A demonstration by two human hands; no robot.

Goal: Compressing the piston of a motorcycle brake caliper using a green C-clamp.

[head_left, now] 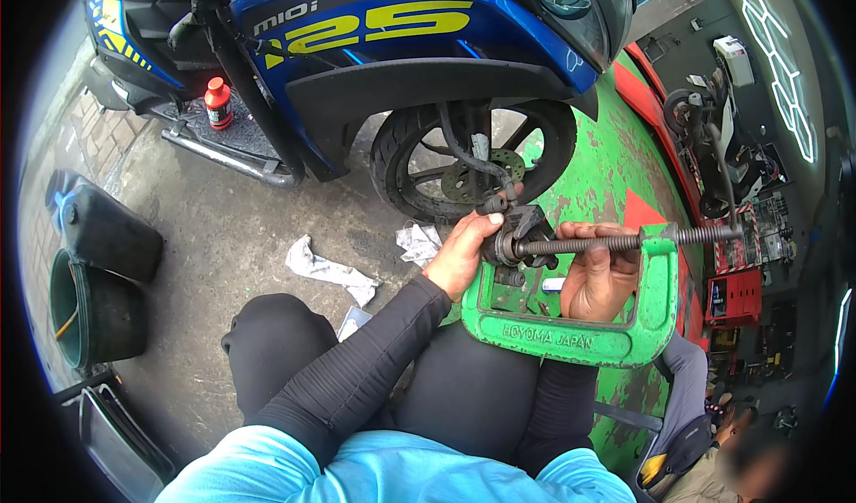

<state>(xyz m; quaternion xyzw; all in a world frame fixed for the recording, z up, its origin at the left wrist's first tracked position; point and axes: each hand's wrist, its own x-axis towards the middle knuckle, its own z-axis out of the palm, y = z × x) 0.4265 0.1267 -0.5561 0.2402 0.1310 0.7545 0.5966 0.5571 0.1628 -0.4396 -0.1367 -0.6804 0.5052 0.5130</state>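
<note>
A green C-clamp [571,343] lies across the space above my lap, its long threaded screw [580,245] running left to right. My left hand [462,251] grips a dark brake caliper [533,226] at the clamp's left end, and the screw's tip presses against it. A hose [457,137] runs from the caliper up toward the scooter's front wheel [392,169]. My right hand [599,276] reaches up through the clamp's frame, fingers curled over the screw. Part of the caliper is hidden by my left fingers.
A blue scooter [392,35] stands ahead, with a red bottle [218,103] on its footboard. White rags [330,271] lie on the floor. At left are a dark bucket [107,311] and a jerrycan [111,226]. Another person [744,458] is at lower right.
</note>
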